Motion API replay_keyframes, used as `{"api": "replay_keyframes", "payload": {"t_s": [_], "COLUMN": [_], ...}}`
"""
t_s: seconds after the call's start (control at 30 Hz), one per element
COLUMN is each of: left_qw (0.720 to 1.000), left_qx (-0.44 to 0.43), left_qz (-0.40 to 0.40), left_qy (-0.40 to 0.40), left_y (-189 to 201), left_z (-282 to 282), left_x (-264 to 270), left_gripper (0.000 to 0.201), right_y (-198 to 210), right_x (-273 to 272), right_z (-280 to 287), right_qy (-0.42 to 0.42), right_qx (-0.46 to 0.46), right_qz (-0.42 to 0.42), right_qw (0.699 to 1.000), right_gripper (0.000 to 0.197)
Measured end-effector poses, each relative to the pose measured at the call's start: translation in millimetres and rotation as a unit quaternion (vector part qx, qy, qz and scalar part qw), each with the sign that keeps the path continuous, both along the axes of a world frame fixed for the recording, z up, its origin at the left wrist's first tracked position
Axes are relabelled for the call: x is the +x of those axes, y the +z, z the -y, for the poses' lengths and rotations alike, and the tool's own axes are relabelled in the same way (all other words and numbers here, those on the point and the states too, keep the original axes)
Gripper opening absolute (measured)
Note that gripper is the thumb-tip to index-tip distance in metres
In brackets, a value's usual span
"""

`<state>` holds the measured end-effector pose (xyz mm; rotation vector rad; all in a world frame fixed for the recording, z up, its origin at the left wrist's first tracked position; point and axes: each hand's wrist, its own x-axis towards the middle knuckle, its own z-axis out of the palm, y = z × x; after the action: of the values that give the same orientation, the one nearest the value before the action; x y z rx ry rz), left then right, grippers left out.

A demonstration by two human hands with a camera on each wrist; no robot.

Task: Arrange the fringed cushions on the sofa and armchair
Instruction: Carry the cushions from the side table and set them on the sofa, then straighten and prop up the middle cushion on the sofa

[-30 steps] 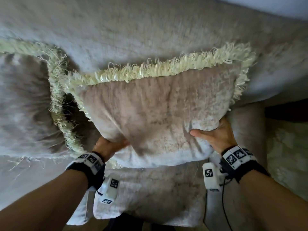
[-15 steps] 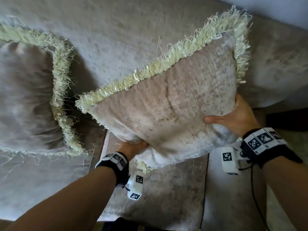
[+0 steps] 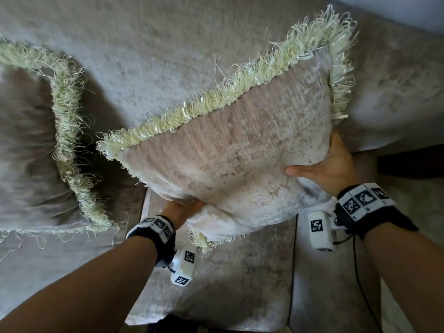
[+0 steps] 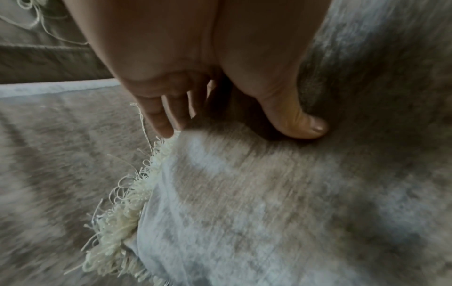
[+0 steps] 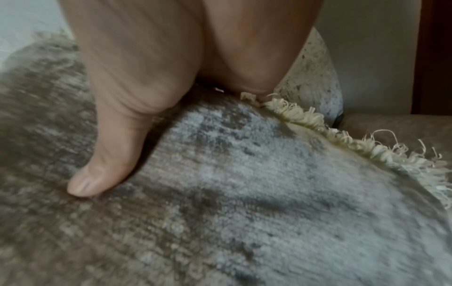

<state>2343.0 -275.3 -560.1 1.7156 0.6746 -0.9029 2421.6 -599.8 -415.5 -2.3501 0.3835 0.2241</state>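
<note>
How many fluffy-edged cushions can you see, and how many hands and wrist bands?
Fringed cushions: 2 (held cushion, resting cushion)
Hands: 2 (left hand, right hand)
Wrist bands: 2 (left band, right band)
Total: 6

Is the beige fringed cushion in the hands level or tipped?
Tipped: the beige fringed cushion slants, right corner high, left corner low, held off the beige sofa seat by the left hand and right hand.
</note>
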Motion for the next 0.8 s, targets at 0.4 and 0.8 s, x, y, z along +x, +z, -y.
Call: {"api": "replay_keyframes", "payload": {"t_s": [0.4,0.8], "left_qw": [0.991,0.952], "left_qx": [0.118,0.214], "left_qz": [0.056,0.217], "left_qy": [-0.003,0.037], "left_y": [90.4,289.4], "left_z": [-55.8,-126.9], "left_x": [-1.8,-109.5], "left_gripper": [0.102,0.079], "right_y": [63.3,184.7], "right_x": [-50.9,-130.1], "right_z": [-25.1,-137.1], "right_qy": [-0.051,0.207], "right_qx": [-0.108,-0.096], "right_qz": [0.045,0.024], "right_qw": [0.992,0.973], "right_gripper": [0.104,0.086]}}
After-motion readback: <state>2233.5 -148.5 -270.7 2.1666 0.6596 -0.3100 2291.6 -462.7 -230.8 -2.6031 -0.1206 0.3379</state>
